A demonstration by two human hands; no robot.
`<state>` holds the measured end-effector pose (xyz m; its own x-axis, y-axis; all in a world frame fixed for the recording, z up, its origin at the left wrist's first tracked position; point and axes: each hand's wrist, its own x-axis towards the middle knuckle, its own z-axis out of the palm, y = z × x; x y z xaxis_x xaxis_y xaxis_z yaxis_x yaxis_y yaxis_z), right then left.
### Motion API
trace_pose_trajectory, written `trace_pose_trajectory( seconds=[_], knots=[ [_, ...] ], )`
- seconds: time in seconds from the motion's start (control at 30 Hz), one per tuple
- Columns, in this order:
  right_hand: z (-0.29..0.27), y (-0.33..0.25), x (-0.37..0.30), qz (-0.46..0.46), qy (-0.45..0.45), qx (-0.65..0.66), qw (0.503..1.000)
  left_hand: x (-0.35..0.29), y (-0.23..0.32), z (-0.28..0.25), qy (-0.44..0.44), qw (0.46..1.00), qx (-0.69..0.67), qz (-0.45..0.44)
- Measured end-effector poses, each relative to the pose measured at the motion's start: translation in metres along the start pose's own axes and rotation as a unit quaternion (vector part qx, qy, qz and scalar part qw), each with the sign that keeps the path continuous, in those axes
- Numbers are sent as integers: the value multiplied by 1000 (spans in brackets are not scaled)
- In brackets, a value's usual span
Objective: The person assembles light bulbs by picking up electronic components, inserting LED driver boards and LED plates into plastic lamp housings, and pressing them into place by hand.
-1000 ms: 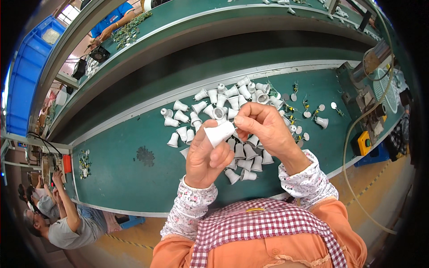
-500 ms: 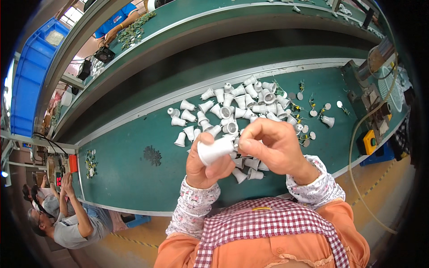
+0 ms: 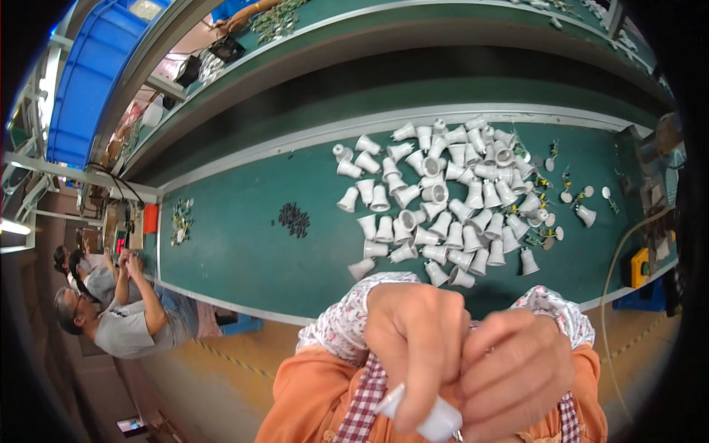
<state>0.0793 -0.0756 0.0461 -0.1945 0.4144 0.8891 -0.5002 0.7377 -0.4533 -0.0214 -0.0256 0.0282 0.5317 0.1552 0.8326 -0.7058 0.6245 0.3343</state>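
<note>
My left hand (image 3: 417, 336) is close to my body at the lower edge, its fingers closed round a white cup-shaped bulb housing (image 3: 436, 419). The housing lies tilted, its narrower end toward my right hand, where a small metallic bit shows. Beside it, my right hand (image 3: 521, 373) is curled and slightly blurred. Its fingertips are hidden, so what they grip cannot be seen. Beyond both hands, a heap of similar white bulb housings (image 3: 473, 196) covers the middle right of the green bench (image 3: 236, 258).
Small black parts (image 3: 294, 220) form a pile left of the housings. Little circuit boards with wires and round discs (image 3: 567, 196) lie at the right, more boards (image 3: 181, 221) far left. A metal press (image 3: 650, 173) with a yellow switch box (image 3: 639, 267) stands right. A co-worker (image 3: 140, 317) sits left.
Both hands have come down from over the heap toward my body, the left still holding the housing. The view has shifted, and the heap now shows unobstructed.
</note>
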Motion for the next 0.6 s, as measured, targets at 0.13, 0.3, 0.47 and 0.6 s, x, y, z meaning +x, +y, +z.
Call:
trace_pose_trajectory(
  seconds=[0.13, 0.3, 0.47, 0.6],
  knots=[
    [60, 26, -4, -174, 332, -24, 927, 10, -14, 45, 218, 968, -92, 83],
    [-29, -2, -3, 12, 21, 44, 999, -4, -13, 26, 70, 995, 6, 72],
    [-29, -5, -8, 29, 53, 6, 998, -6, -12, 12, -23, 995, 80, 58],
    [-33, -3, -9, 45, 26, 11, 999, -4, -10, 16, -16, 992, 114, 51]
  ],
)
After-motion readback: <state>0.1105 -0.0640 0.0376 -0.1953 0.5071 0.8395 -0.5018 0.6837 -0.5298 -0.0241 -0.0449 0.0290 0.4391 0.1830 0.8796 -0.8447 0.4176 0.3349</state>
